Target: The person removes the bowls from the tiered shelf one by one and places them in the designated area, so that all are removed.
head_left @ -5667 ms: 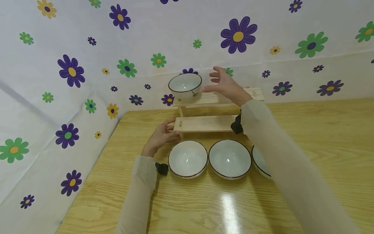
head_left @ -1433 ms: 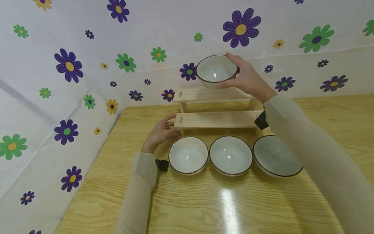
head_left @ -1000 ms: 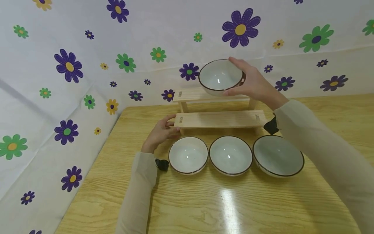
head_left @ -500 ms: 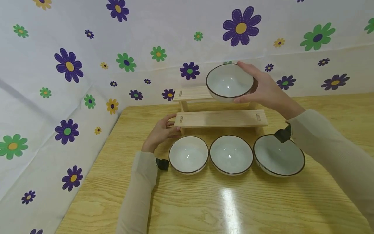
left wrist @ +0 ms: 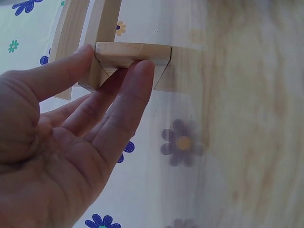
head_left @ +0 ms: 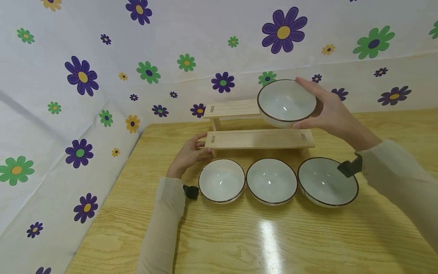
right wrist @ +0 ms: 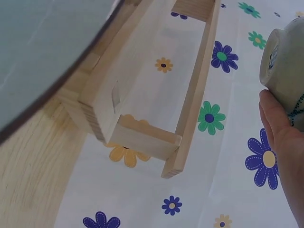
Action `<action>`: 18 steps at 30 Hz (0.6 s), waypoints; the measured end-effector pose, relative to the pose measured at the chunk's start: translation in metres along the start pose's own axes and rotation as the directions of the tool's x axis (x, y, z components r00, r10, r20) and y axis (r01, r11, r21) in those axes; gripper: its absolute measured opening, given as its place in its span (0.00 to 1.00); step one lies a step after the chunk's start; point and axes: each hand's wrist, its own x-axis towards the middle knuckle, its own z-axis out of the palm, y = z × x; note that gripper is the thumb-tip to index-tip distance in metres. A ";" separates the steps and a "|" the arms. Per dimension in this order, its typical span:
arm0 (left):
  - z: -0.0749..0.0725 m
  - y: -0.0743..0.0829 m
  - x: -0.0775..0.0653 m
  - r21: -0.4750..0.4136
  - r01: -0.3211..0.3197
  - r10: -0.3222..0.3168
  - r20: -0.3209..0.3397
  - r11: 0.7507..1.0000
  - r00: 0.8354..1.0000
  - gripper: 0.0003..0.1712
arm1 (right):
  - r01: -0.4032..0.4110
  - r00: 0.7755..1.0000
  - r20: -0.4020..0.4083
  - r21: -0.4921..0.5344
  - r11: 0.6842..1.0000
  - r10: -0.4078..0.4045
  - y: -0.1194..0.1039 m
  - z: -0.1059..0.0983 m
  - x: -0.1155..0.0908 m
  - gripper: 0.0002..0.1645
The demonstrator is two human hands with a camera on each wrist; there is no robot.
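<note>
My right hand grips a white bowl with a dark brown rim, its thumb at the near side and fingers at the far side. The bowl is held in the air over the right part of a two-tier wooden rack, hiding some of the upper board. In the right wrist view, the bowl's underside shows its foot ring, with the right hand against it. My left hand holds the left end of the rack's lower board; in the left wrist view, the thumb and fingers pinch the board's end.
Three similar bowls stand in a row in front of the rack: a left bowl, a middle bowl and a wider right bowl under the right wrist. A flower-patterned white cloth hangs behind the wooden table.
The bowl stood on the left of the upper board earlier. My right hand has taken hold of it, lifted it and carried it right and nearer. The left hand stays on the rack.
</note>
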 end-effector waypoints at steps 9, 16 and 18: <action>0.000 0.001 -0.001 -0.005 -0.006 0.006 -0.001 1.000 1.000 0.38 | 0.069 0.997 -0.024 0.052 0.996 -0.068 0.010 -0.006 -0.016 0.68; 0.000 -0.001 0.001 -0.012 0.002 -0.002 -0.004 1.000 1.000 0.38 | 0.114 0.993 -0.028 0.074 0.991 -0.112 0.018 -0.008 -0.029 0.69; -0.001 -0.001 0.001 -0.011 0.004 -0.004 -0.007 1.000 1.000 0.38 | 0.103 0.995 -0.027 0.068 0.992 -0.101 0.017 -0.009 -0.033 0.69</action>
